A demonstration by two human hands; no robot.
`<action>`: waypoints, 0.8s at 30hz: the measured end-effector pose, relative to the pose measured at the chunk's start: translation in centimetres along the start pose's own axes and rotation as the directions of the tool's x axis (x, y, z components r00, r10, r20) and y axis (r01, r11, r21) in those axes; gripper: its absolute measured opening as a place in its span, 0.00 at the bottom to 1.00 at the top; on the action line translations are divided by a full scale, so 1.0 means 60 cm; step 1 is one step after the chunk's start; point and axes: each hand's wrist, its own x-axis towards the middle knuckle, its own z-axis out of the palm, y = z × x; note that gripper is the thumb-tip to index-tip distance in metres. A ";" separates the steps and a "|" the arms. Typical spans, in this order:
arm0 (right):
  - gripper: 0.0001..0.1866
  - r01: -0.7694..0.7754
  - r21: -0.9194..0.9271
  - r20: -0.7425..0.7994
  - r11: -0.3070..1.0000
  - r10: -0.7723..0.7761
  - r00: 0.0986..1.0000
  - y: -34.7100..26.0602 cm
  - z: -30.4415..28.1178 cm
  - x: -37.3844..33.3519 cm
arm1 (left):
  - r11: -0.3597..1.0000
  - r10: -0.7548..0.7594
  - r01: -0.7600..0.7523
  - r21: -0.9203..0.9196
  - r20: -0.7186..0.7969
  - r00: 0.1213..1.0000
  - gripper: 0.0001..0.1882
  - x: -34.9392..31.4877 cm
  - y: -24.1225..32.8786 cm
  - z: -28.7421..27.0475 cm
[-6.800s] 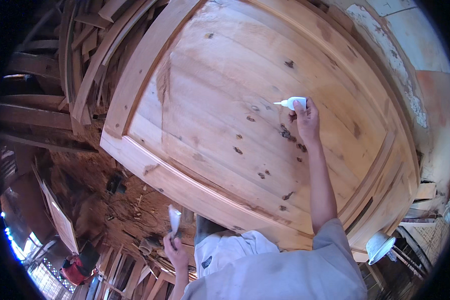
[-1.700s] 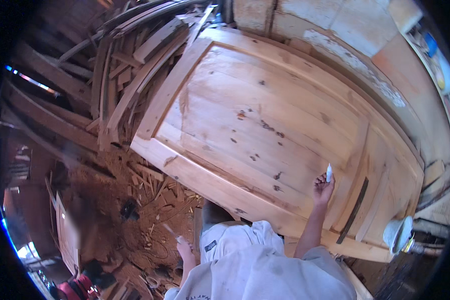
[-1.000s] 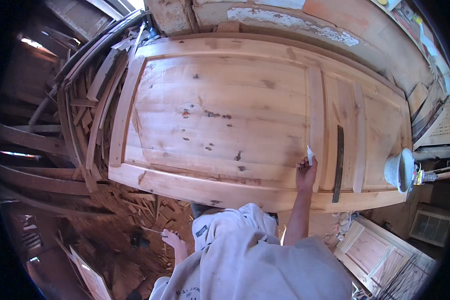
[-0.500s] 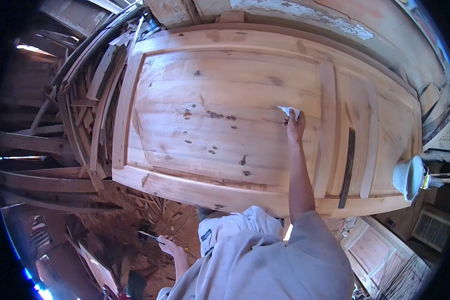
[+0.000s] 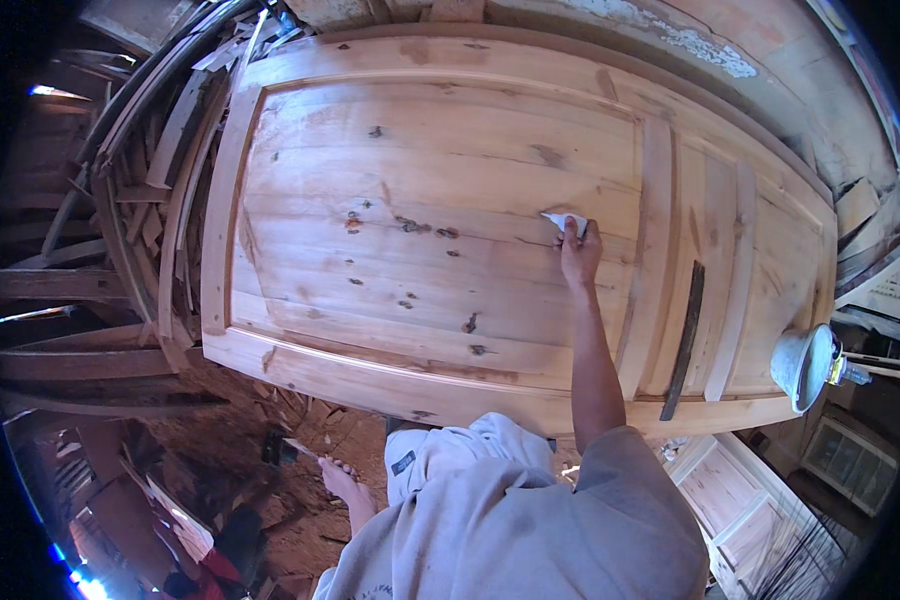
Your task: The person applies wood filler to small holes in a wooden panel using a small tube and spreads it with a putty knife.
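The left hand (image 5: 344,482) has its grip wrapped around a blade (image 5: 301,449), beside the body. Farther off, the right hand (image 5: 580,258) has its grip clamped on a white bottle (image 5: 564,219), tip leftward, over the door (image 5: 555,320). Beyond is a wall (image 5: 780,90).

The right grip (image 5: 579,255) could pass left over the wooden panel (image 5: 310,190); rightward, a dark strip (image 5: 683,340) and bucket (image 5: 799,368) intervene.
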 end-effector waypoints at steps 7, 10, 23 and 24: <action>0.13 0.071 -0.205 -0.015 0.976 -0.075 0.997 0.018 -0.004 0.012 | 0.999 0.031 -0.030 -0.012 0.032 0.999 0.18 0.027 -0.014 0.008; 0.13 0.003 -0.041 -0.004 0.999 -0.003 1.000 0.006 -0.003 0.003 | 0.999 0.020 -0.019 -0.033 0.021 1.000 0.18 0.029 -0.015 0.010; 0.14 0.069 -0.181 0.005 0.981 -0.069 0.998 0.010 0.013 -0.010 | 0.999 -0.034 0.034 0.005 0.013 0.999 0.17 0.022 -0.017 -0.002; 0.14 0.069 -0.182 0.007 0.981 -0.069 0.998 0.008 0.013 -0.010 | 1.000 -0.026 0.026 -0.012 0.024 0.999 0.17 0.025 -0.022 -0.005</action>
